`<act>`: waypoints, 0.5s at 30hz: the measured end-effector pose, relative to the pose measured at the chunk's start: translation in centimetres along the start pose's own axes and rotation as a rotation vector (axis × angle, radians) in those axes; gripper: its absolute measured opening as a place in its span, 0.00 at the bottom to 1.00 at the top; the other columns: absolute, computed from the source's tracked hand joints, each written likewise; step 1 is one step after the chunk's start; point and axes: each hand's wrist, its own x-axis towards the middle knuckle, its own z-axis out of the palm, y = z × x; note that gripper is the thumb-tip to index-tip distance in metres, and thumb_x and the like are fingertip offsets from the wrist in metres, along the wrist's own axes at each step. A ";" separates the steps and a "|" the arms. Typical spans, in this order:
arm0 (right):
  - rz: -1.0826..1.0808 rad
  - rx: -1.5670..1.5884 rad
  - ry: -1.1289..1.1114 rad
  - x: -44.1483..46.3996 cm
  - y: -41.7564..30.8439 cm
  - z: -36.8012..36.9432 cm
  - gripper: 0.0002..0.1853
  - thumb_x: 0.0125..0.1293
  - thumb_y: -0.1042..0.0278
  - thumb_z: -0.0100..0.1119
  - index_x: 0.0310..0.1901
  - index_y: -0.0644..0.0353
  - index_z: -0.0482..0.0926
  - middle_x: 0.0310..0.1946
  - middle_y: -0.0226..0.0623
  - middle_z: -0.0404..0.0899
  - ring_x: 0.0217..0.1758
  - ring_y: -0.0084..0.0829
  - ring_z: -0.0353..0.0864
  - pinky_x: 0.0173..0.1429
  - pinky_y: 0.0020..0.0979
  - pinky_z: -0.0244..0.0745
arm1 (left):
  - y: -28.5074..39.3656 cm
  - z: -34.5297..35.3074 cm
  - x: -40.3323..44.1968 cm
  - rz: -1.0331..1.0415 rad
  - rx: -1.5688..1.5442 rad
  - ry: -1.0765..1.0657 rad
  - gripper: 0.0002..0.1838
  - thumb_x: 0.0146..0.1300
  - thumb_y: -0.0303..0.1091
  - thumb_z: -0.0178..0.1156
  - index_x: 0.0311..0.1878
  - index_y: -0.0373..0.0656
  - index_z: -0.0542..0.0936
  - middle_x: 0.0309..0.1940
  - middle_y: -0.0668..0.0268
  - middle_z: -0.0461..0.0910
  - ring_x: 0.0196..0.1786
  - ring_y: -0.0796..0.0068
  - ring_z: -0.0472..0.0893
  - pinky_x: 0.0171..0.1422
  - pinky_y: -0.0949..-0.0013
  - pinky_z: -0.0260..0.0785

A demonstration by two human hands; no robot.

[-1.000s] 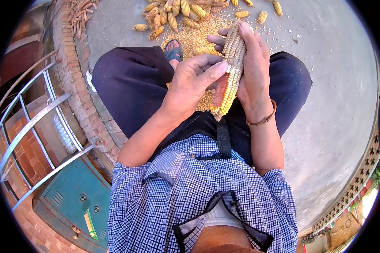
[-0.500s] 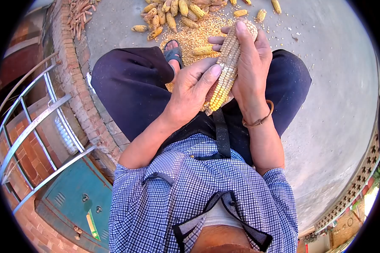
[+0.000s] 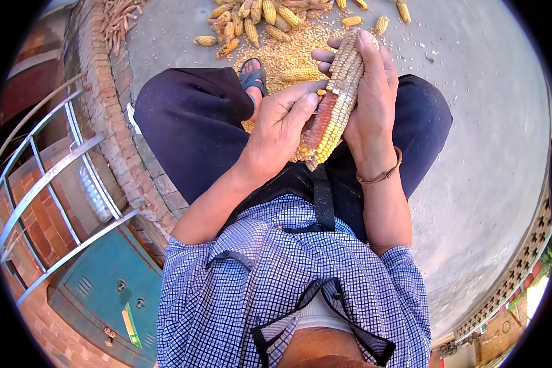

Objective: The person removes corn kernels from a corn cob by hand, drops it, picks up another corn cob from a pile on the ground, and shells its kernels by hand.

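A dried ear of corn (image 3: 336, 101) lies slanted between my hands, its lower end toward my lap. A reddish strip of bare cob (image 3: 323, 116) runs along its left side, with yellow and pale kernels beside it. My right hand (image 3: 374, 92) is wrapped round the upper part, thumb along the top. My left hand (image 3: 276, 126) is closed at the ear's left side, its thumb tip by the upper end of the bare strip. A loose kernel (image 3: 321, 92) shows at that thumb. My left fingertips are partly hidden behind the ear.
Loose kernels (image 3: 279, 55) spread over the concrete ground around my sandalled foot (image 3: 251, 75). Beyond them is a heap of corn ears (image 3: 251, 21); stripped cobs (image 3: 118, 21) lie at the far left. A metal railing (image 3: 61, 172) and a green metal cabinet (image 3: 107, 288) stand at left.
The ear has turned in my hands, so the bare reddish strip now shows more. My right hand has shifted slightly right. A loose kernel has appeared at my left thumb.
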 end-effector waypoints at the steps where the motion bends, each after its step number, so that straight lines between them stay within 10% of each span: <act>1: 0.011 0.000 -0.013 0.0 -0.1 0.0 0.14 0.75 0.60 0.54 0.46 0.65 0.69 0.39 0.42 0.79 0.37 0.35 0.86 0.36 0.32 0.84 | 0.0 -0.3 0.1 -0.031 -0.040 -0.012 0.18 0.78 0.33 0.45 0.60 0.29 0.75 0.43 0.63 0.83 0.45 0.81 0.81 0.52 0.76 0.74; 15: 0.180 0.343 -0.091 1.1 -1.2 -1.4 0.23 0.77 0.53 0.46 0.48 0.72 0.73 0.39 0.49 0.81 0.39 0.33 0.82 0.48 0.29 0.83 | 1.0 -1.9 0.2 -0.136 -0.609 -0.127 0.21 0.75 0.30 0.40 0.61 0.23 0.71 0.57 0.42 0.77 0.58 0.51 0.80 0.67 0.53 0.73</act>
